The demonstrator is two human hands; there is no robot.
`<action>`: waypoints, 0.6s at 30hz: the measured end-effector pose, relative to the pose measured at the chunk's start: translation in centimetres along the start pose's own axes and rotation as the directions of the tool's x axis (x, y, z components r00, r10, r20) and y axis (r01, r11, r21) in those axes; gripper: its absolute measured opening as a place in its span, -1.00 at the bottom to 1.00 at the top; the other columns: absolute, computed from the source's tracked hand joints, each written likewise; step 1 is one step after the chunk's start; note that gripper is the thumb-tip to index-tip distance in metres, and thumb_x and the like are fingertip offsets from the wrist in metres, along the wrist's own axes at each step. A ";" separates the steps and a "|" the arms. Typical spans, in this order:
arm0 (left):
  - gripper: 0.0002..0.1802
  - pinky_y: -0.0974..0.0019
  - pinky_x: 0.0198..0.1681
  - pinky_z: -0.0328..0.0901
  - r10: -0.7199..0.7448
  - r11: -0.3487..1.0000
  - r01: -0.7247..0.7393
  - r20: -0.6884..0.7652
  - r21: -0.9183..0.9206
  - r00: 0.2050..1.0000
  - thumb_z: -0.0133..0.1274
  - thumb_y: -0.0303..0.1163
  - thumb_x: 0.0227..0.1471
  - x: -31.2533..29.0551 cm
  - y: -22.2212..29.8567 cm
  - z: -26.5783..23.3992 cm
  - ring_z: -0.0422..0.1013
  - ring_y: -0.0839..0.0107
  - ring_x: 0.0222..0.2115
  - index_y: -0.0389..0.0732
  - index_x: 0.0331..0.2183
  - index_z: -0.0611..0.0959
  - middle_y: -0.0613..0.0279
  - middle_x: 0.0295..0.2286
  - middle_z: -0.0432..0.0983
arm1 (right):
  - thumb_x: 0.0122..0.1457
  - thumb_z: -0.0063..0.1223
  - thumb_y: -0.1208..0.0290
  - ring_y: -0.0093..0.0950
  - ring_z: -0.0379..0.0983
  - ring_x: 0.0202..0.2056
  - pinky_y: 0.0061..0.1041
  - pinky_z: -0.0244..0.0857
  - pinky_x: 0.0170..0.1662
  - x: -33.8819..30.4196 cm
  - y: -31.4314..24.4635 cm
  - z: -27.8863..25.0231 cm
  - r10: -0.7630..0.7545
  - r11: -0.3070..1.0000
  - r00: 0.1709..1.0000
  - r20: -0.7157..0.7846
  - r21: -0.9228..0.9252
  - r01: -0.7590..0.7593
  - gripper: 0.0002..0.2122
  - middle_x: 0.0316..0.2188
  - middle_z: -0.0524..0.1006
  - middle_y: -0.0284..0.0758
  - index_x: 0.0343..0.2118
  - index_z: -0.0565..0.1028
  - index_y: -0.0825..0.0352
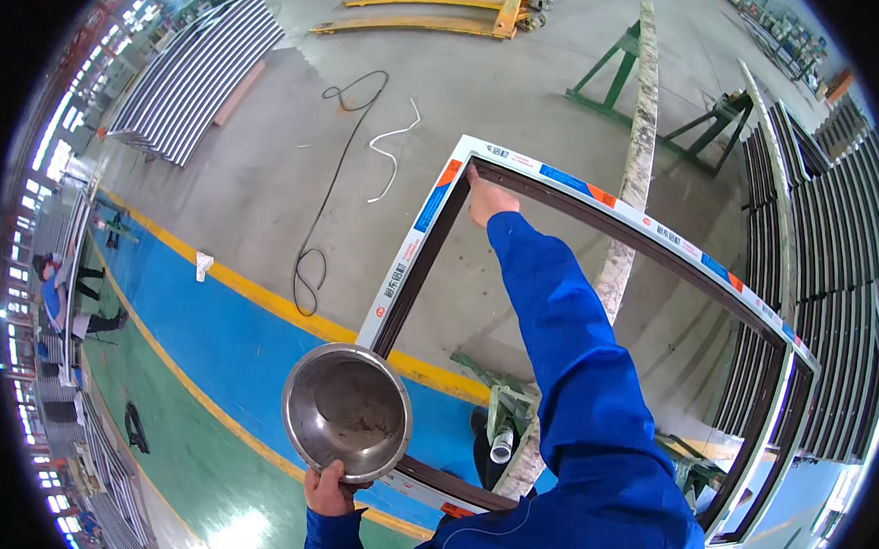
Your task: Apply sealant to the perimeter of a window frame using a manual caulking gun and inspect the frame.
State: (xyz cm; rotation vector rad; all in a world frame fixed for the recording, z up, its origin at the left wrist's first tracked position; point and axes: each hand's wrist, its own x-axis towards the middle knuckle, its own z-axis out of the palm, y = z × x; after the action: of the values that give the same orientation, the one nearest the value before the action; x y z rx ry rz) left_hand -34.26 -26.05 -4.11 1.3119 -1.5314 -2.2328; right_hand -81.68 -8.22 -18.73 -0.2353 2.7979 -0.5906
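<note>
A round stainless-steel bowl (348, 407), dull and smudged inside, is in my left hand (330, 490); the thumb lies over its rim and the fingers are underneath. The bowl overlaps the lower left corner of a large window frame (692, 252), dark inside and covered with white, blue and orange protective film. My right arm reaches across the frame's opening. At the far left inner corner is my right hand (491, 199), its fingers drawn together against the dark profile. Whatever small thing those fingers may hold is hidden.
The frame rests on a long speckled beam (642, 117) with green trestles (616, 73). Dark profiles (836, 288) are stacked at right, silvery ones (199, 77) at far left. A black cable (345, 165) and white strip (395, 157) lie beyond; a yellow pallet jack (429, 22) stands farther off.
</note>
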 end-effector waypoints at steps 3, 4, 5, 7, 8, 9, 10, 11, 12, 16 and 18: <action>-0.59 0.20 -0.54 0.48 -0.003 1.000 0.004 -0.037 0.017 0.999 -0.14 -0.50 0.01 0.0 0.1 0.1 0.52 0.17 -0.46 -0.40 -0.05 0.34 -0.07 -0.27 0.48 | 0.07 -0.12 0.42 -0.13 0.48 -0.12 -0.19 0.36 -0.07 -0.3 -0.2 -0.1 0.026 1.000 0.997 0.066 0.008 -0.026 -0.30 -0.16 0.53 -0.12 0.31 -0.04 -0.07; -0.59 0.19 -0.54 0.48 0.006 1.000 -0.006 -0.026 0.009 1.000 -0.14 -0.50 0.01 0.0 0.0 0.2 0.52 0.17 -0.46 -0.39 -0.05 0.34 -0.08 -0.26 0.48 | 0.06 -0.12 0.42 -0.12 0.51 -0.17 -0.19 0.39 -0.12 -0.5 -0.1 -0.1 0.001 1.000 1.000 0.025 0.019 -0.002 -0.29 -0.21 0.56 -0.12 0.31 -0.06 -0.07; -0.58 0.19 -0.54 0.48 0.015 1.000 -0.015 -0.016 0.000 1.000 -0.13 -0.49 0.00 0.0 -0.1 0.3 0.52 0.17 -0.46 -0.38 -0.05 0.34 -0.09 -0.26 0.47 | 0.05 -0.11 0.44 -0.11 0.52 -0.20 -0.18 0.39 -0.15 -0.7 0.1 0.0 -0.027 1.000 1.000 0.015 0.000 0.027 -0.23 -0.25 0.57 -0.11 0.32 -0.17 -0.04; -0.58 0.19 -0.54 0.49 0.016 1.000 -0.016 -0.009 0.023 1.000 -0.13 -0.48 0.00 -0.1 0.2 0.0 0.52 0.17 -0.45 -0.38 -0.05 0.34 -0.10 -0.25 0.47 | 0.04 -0.10 0.45 -0.11 0.52 -0.22 -0.17 0.39 -0.16 -1.6 -0.5 -0.6 -0.018 0.999 0.999 0.042 0.033 0.017 -0.20 -0.26 0.57 -0.08 0.33 -0.23 -0.02; -0.57 0.18 -0.53 0.49 0.012 0.999 -0.013 0.005 0.040 1.000 -0.13 -0.48 0.00 -0.2 0.3 0.0 0.52 0.16 -0.44 -0.38 -0.04 0.34 -0.11 -0.24 0.47 | 0.04 -0.10 0.46 -0.10 0.53 -0.23 -0.17 0.39 -0.18 -1.9 -0.7 -0.9 -0.005 0.998 0.998 0.066 0.059 0.002 -0.17 -0.28 0.56 -0.05 0.33 -0.28 0.00; -0.57 0.18 -0.53 0.49 0.013 0.999 -0.013 0.007 0.047 1.000 -0.13 -0.48 0.00 -0.1 0.2 0.0 0.52 0.16 -0.44 -0.38 -0.04 0.34 -0.11 -0.24 0.47 | 0.04 -0.10 0.46 -0.10 0.53 -0.23 -0.17 0.39 -0.18 -1.8 -0.9 -1.0 -0.002 0.998 0.998 0.065 0.064 -0.002 -0.17 -0.28 0.56 -0.05 0.33 -0.28 0.00; -0.54 0.18 -0.54 0.49 0.018 0.997 -0.017 -0.010 0.072 1.000 -0.10 -0.42 -0.01 0.0 0.0 0.2 0.52 0.14 -0.43 -0.36 -0.03 0.34 -0.10 -0.24 0.47 | 0.04 -0.10 0.46 -0.10 0.53 -0.24 -0.15 0.39 -0.18 -1.4 -0.7 -1.0 -0.019 0.998 0.997 0.077 0.059 0.015 -0.16 -0.29 0.56 -0.03 0.32 -0.33 0.01; -0.50 0.18 -0.54 0.48 0.023 0.995 -0.021 -0.027 0.097 0.999 -0.08 -0.37 -0.02 0.0 -0.1 0.5 0.52 0.12 -0.42 -0.35 -0.02 0.34 -0.10 -0.24 0.48 | 0.04 -0.11 0.47 -0.10 0.53 -0.25 -0.14 0.38 -0.19 -1.0 -0.4 -0.9 -0.037 0.998 0.995 0.090 0.055 0.032 -0.14 -0.29 0.56 0.00 0.32 -0.37 0.02; -0.50 0.18 -0.54 0.48 0.022 0.995 -0.020 -0.021 0.102 1.000 -0.08 -0.37 -0.02 0.0 -0.1 0.8 0.52 0.12 -0.42 -0.35 -0.02 0.34 -0.10 -0.24 0.48 | 0.04 -0.11 0.47 -0.10 0.53 -0.25 -0.14 0.38 -0.19 -0.7 -0.2 -0.7 -0.030 0.998 0.996 0.087 0.057 0.025 -0.14 -0.29 0.56 0.00 0.32 -0.37 0.02; -0.50 0.18 -0.54 0.48 0.020 0.996 -0.016 -0.047 0.093 0.999 -0.08 -0.37 -0.02 -0.3 0.3 1.7 0.52 0.13 -0.42 -0.33 -0.01 0.34 -0.09 -0.22 0.47 | 0.02 -0.11 0.49 -0.04 0.52 -0.27 -0.12 0.37 -0.20 -0.4 0.3 -0.3 -0.062 0.991 0.995 0.083 0.120 0.052 -0.12 -0.30 0.56 0.02 0.32 -0.40 0.00; -0.50 0.18 -0.54 0.48 0.024 0.995 -0.018 -0.061 0.099 0.998 -0.08 -0.37 -0.03 -0.4 0.5 1.6 0.52 0.13 -0.42 -0.33 -0.01 0.34 -0.08 -0.22 0.47 | 0.01 -0.11 0.50 -0.02 0.51 -0.27 -0.11 0.37 -0.19 -0.8 0.5 -0.1 -0.088 0.987 0.993 0.075 0.139 0.077 -0.11 -0.30 0.55 0.02 0.31 -0.41 -0.01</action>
State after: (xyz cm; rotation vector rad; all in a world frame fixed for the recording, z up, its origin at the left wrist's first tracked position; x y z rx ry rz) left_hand -35.38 -24.96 -3.28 1.3712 -1.6439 -2.1080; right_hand -81.01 -7.59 -18.68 -0.3413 2.6671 -0.7698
